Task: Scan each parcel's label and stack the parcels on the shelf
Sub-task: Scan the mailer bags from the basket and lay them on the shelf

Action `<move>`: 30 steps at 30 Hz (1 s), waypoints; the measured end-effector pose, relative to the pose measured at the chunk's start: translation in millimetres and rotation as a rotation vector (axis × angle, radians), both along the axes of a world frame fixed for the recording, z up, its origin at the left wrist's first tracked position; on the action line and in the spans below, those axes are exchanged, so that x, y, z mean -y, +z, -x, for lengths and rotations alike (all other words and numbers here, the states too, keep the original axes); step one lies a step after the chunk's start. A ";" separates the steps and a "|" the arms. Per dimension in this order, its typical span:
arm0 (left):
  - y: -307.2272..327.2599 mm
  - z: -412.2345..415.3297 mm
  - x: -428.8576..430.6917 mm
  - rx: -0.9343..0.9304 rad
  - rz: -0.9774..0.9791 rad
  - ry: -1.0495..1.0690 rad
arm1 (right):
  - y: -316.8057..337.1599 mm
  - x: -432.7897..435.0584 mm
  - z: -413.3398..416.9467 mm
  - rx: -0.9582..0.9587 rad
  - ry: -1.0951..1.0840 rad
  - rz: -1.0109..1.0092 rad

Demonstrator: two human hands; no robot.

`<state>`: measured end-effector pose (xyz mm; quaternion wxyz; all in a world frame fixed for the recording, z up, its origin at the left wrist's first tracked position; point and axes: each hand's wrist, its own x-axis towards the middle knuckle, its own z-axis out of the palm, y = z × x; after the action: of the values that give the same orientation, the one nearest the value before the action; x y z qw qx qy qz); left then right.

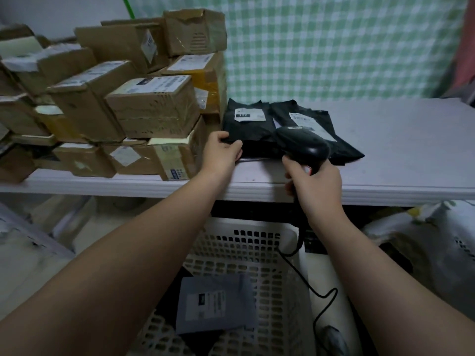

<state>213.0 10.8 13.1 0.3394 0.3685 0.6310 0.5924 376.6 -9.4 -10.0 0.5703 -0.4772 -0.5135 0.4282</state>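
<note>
While both arms reach forward, left hand point(223, 153) pinching black parcel point(253, 133), right hand point(317, 187) gripping scanner point(304, 144).

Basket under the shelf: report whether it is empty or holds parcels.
Not empty: a grey labelled mailer lies inside the white basket.

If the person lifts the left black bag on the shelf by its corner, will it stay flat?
The black bag will probably sag: its film looks wrinkled and soft. It seems light, as the left hand holds only its corner. It may slide easily on the smooth shelf.
</note>
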 end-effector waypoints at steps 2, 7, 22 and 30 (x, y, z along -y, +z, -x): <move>-7.1 5.7 19.0 -0.129 -0.007 -0.069 | -6.3 5.9 0.1 0.148 0.064 0.007; -58.3 34.8 82.0 -0.443 0.045 -0.222 | -32.7 33.5 7.0 0.330 0.254 0.081; -298.6 120.0 128.4 -0.960 0.895 -0.812 | -204.9 66.8 64.6 0.704 0.415 0.476; -375.9 130.6 90.9 -1.110 0.971 -0.948 | -273.6 49.6 86.0 0.660 0.356 0.622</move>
<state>82.4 -80.1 -362.7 0.3131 0.6419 0.6677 -0.2100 290.6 -58.9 -283.7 0.1253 -0.6402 -0.5881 0.4781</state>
